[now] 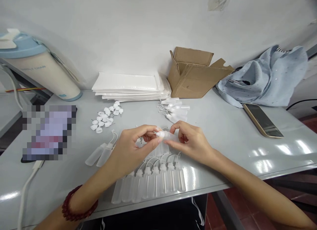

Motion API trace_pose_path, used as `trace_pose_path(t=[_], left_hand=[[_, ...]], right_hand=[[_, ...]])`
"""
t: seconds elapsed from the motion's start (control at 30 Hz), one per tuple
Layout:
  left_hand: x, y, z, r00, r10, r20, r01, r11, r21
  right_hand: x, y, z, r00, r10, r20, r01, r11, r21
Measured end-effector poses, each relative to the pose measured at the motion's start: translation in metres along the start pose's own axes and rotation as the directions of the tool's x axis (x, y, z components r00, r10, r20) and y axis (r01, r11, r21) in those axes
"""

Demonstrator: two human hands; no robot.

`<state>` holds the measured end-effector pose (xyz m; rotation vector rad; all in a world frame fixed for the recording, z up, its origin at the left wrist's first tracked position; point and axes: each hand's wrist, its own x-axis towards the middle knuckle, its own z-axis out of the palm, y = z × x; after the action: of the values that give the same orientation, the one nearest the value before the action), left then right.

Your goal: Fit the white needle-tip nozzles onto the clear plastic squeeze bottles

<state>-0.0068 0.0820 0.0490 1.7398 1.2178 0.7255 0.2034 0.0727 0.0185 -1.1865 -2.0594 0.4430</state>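
Both hands meet over the middle of the table around a small translucent plastic bottle [169, 136] lying sideways. Fingers of my left hand [138, 142] pinch its white needle-tip cap end, where a thin metal tip points left. My right hand [192, 141] grips the bottle's body from the right. Below the hands, a row of similar squeeze bottles [155, 182] with looped cap strings lies near the front edge; more behind them are partly hidden by my hands. Two bottles [100, 154] lie left of my left hand. Loose white caps [105, 117] with metal tips are piled farther back.
At the back stand a stack of white padded envelopes [128, 83] and an open cardboard box [195, 76], with several bottles [177, 109] before them. A large tumbler [42, 68] and a blurred-out phone [51, 132] are left; a phone [264, 121] and blue cloth bag [264, 80] are right.
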Motion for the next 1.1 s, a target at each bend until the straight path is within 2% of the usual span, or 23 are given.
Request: trace_pose_path(t=[0.13, 0.37, 0.43, 0.53, 0.67, 0.77, 0.83, 0.9, 1.1], left_hand=[[0.001, 0.002, 0.001, 0.999, -0.049, 0.013, 0.049, 0.999, -0.008], [0.003, 0.004, 0.000, 0.975, -0.163, 0.153, 0.178, 0.980, -0.091], [0.002, 0.003, 0.000, 0.980, -0.123, 0.159, 0.136, 0.988, -0.073], [0.001, 0.000, 0.002, 0.994, 0.030, 0.107, -0.028, 1.000, -0.012], [0.000, -0.004, 0.004, 0.979, 0.192, 0.064, -0.197, 0.976, 0.097], [-0.001, -0.005, 0.004, 0.968, 0.249, 0.044, -0.252, 0.959, 0.130], [-0.003, -0.003, 0.003, 0.976, 0.213, 0.042, -0.217, 0.971, 0.105], [-0.003, -0.001, 0.002, 0.990, 0.128, 0.054, -0.132, 0.989, 0.069], [-0.002, 0.007, 0.001, 0.988, -0.048, 0.144, 0.049, 0.999, -0.005]], right_hand=[[-0.004, -0.001, 0.004, 0.993, -0.116, -0.035, 0.115, 0.992, -0.044], [-0.006, -0.002, 0.006, 0.964, -0.257, -0.071, 0.238, 0.949, -0.204], [-0.006, -0.003, 0.005, 0.957, -0.283, -0.067, 0.263, 0.941, -0.213], [-0.005, -0.002, 0.003, 0.959, -0.278, -0.054, 0.267, 0.950, -0.159], [-0.003, -0.002, 0.000, 0.965, -0.259, -0.038, 0.255, 0.962, -0.098], [-0.002, -0.001, -0.001, 0.968, -0.246, -0.039, 0.242, 0.966, -0.087], [-0.002, -0.002, -0.001, 0.969, -0.243, -0.050, 0.239, 0.968, -0.076], [-0.002, -0.003, 0.000, 0.965, -0.254, -0.063, 0.249, 0.965, -0.078], [-0.003, -0.007, 0.000, 0.932, -0.352, -0.091, 0.321, 0.914, -0.246]])
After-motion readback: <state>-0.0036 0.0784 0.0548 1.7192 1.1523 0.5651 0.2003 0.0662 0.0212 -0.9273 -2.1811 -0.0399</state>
